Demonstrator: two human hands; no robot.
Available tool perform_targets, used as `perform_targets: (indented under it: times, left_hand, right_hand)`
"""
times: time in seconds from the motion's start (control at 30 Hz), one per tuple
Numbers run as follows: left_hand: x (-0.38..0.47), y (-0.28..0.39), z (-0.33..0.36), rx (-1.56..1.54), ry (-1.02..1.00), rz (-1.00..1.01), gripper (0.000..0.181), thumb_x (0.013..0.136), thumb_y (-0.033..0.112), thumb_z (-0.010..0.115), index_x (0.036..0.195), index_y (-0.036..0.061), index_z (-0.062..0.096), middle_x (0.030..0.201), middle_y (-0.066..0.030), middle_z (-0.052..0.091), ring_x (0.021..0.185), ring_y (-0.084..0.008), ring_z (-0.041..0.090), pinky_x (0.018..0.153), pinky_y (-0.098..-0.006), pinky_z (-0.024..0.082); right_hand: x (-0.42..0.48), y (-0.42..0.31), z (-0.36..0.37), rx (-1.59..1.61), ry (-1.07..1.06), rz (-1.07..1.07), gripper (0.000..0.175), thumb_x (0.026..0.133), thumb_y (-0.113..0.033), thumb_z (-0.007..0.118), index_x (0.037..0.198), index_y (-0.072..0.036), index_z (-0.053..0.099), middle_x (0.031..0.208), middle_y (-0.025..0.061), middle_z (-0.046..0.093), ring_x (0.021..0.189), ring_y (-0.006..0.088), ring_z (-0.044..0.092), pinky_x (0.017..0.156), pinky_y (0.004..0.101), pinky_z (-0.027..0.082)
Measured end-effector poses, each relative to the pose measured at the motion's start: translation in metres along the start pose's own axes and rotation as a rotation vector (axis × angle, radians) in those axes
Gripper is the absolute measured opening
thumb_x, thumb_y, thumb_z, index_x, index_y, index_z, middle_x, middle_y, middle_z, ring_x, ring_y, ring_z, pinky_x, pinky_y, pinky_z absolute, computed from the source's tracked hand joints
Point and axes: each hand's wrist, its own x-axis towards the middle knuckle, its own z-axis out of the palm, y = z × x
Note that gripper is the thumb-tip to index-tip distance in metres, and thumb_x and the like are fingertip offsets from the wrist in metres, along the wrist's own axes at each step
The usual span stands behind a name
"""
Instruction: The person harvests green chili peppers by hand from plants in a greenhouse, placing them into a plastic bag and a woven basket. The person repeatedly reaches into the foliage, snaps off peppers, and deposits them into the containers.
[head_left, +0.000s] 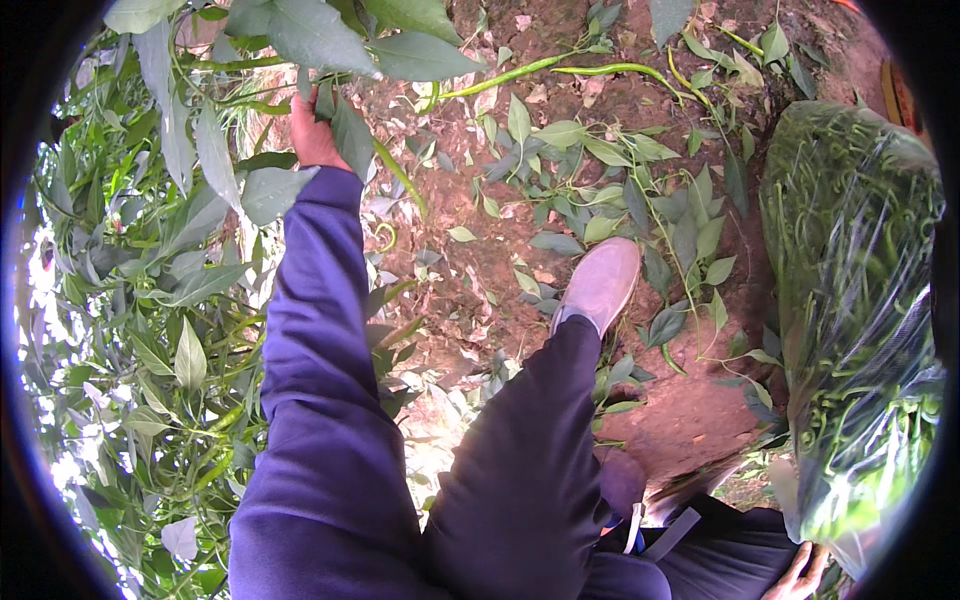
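Observation:
Among the leaves of a chili pepper plant (217, 157) at the upper left is my left hand (311, 135), on an outstretched blue sleeve. Leaves cover most of its fingers, so what they hold does not show. Long green chili peppers (510, 76) hang or lie close to the right of that hand. A hand at the bottom right, which looks like my right hand (799, 577), is partly cut off by the picture's edge. Its fingers are at the lower edge of a clear plastic bag (862, 300) full of green chili peppers; a grip cannot be made out.
Dense pepper plants (150, 420) line the left side. A fallen leafy branch (637, 180) lies on the reddish soil (465, 285), with dry leaves around it. My shoe (600, 281) stands beside that branch. At the upper right rim, an orange-yellow object (900, 97) is partly visible.

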Motion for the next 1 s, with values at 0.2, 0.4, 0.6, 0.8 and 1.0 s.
perform_targets:
  times: [0.2,0.4,0.6,0.8,1.0]
  left_hand:
    - [0.013,0.003,-0.011,0.047,-0.126,-0.008,0.025,0.107,0.034,0.049,0.099,0.0121,0.058,0.077,-0.0004,0.053,0.066,-0.0151,0.050,0.064,-0.0329,0.045]
    - [0.031,-0.049,-0.007,0.233,0.134,0.146,0.045,0.105,0.050,0.054,0.122,0.0103,0.066,0.114,-0.0090,0.070,0.107,-0.0240,0.067,0.094,-0.0413,0.054]
    - [0.017,-0.166,0.032,0.951,0.209,-0.006,0.048,0.099,0.046,0.065,0.124,0.0062,0.072,0.115,-0.0174,0.074,0.113,-0.0307,0.070,0.101,-0.0421,0.052]
    - [0.038,-0.226,0.075,1.691,-0.302,0.377,0.057,0.093,0.028,0.065,0.147,0.0105,0.056,0.153,-0.0179,0.053,0.141,-0.0386,0.051,0.119,-0.0485,0.039]
    - [0.028,-0.240,0.083,2.091,-0.356,0.306,0.034,0.096,0.018,0.058,0.129,0.0101,0.063,0.129,-0.0160,0.069,0.133,-0.0359,0.058,0.111,-0.0525,0.043]
  right_hand:
    - [0.001,0.007,0.003,0.041,0.025,-0.020,0.036,0.098,-0.028,0.073,0.108,0.007,0.073,0.098,0.0217,0.073,0.090,0.0298,0.064,0.089,0.0420,0.051]
    - [0.003,0.009,0.004,0.018,0.047,-0.040,0.035,0.097,-0.026,0.074,0.107,0.007,0.074,0.100,0.0214,0.073,0.090,0.0299,0.065,0.089,0.0416,0.052]
    - [0.003,0.012,0.005,0.095,0.048,-0.032,0.036,0.098,-0.025,0.074,0.113,0.008,0.073,0.104,0.0219,0.074,0.095,0.0305,0.067,0.091,0.0416,0.052]
    - [0.000,0.026,-0.002,-0.085,0.098,-0.028,0.039,0.099,-0.029,0.072,0.115,0.007,0.073,0.107,0.0230,0.075,0.098,0.0325,0.069,0.093,0.0428,0.053]
    - [0.001,0.074,-0.006,-0.195,0.104,0.044,0.038,0.096,-0.029,0.073,0.112,0.006,0.074,0.105,0.0219,0.076,0.097,0.0328,0.070,0.092,0.0427,0.054]
